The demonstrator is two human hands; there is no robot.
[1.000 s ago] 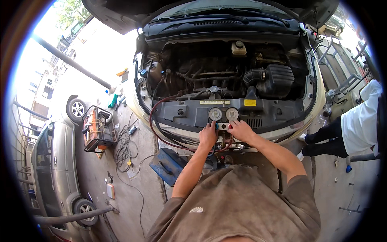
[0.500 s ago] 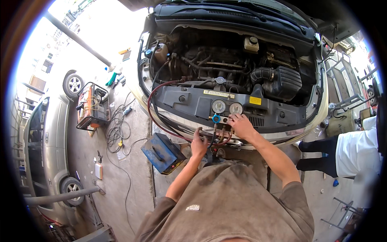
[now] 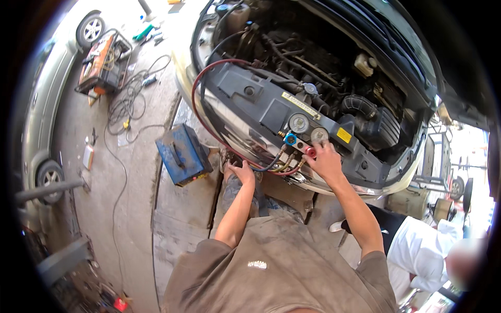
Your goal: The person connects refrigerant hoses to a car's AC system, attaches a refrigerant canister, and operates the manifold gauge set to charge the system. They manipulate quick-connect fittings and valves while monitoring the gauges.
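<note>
The left hand (image 3: 242,173), its grip open, has left the round blue knob (image 3: 290,139); only the right hand (image 3: 325,160) works, gripping the round red knob (image 3: 311,152).

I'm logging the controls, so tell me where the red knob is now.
In the head view, the red knob is right of centre, at the right hand, just below one round gauge and right of the blue knob.
</note>
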